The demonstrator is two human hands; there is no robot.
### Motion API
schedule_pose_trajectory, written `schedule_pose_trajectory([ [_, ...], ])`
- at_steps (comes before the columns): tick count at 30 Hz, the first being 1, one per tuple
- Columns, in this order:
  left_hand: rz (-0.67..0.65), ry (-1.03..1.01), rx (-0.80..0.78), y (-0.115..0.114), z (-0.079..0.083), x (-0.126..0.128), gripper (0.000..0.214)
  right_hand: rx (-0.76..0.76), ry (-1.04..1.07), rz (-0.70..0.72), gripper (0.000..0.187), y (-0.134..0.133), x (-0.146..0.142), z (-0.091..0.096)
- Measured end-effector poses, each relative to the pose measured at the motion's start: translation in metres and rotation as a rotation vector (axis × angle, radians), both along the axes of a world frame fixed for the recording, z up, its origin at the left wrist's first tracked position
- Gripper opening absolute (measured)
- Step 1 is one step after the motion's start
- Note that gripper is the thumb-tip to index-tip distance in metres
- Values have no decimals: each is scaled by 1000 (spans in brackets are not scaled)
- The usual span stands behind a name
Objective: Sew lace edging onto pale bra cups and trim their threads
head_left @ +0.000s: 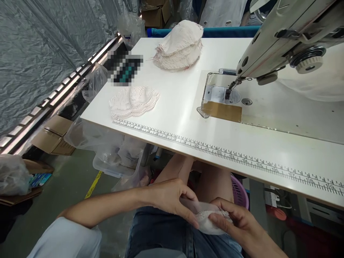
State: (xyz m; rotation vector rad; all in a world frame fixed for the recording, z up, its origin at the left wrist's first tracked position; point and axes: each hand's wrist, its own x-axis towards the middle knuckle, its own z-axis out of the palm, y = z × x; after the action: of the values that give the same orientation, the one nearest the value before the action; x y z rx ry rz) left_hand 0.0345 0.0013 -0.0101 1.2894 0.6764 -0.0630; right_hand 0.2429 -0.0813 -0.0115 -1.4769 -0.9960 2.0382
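Over my lap, both hands hold a small white fabric piece (205, 223), part sheer and part bunched, lacy cloth. My left hand (177, 200) curls round its left edge, thumb below and fingers above. My right hand (238, 219) pinches the right side, with the thumb pressed on top of the cloth. The bunching hides the piece's full shape. On the table lie a scalloped white lace piece (134, 102) at the left and a stack of cream fabric pieces (178, 46) with loose threads at the back.
A sewing machine (285, 39) stands on the right of the white table (172, 104), whose front edge bears a printed ruler. Beneath it sit a clear plastic bin (115, 165) and a purple basket (240, 191). Cardboard boxes (55, 134) stand on the floor at left.
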Motion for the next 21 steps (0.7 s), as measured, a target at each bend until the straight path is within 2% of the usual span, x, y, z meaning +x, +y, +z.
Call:
schedule_pose_trajectory([
  [3, 28, 14, 94, -1, 7, 5, 27, 58, -30, 42, 24, 1, 2, 1],
  [5, 42, -7, 87, -3, 8, 7, 23, 85, -49, 63, 25, 0, 3, 2],
  [9, 37, -15, 22, -4, 4, 5, 26, 114, -75, 67, 28, -2, 6, -2],
  [15, 47, -36, 5, -3, -3, 0, 27, 124, -53, 78, 24, -5, 9, -8],
  [21, 46, -45, 12, -2, -5, -2, 30, 97, -32, -14, 24, -5, 4, -2],
])
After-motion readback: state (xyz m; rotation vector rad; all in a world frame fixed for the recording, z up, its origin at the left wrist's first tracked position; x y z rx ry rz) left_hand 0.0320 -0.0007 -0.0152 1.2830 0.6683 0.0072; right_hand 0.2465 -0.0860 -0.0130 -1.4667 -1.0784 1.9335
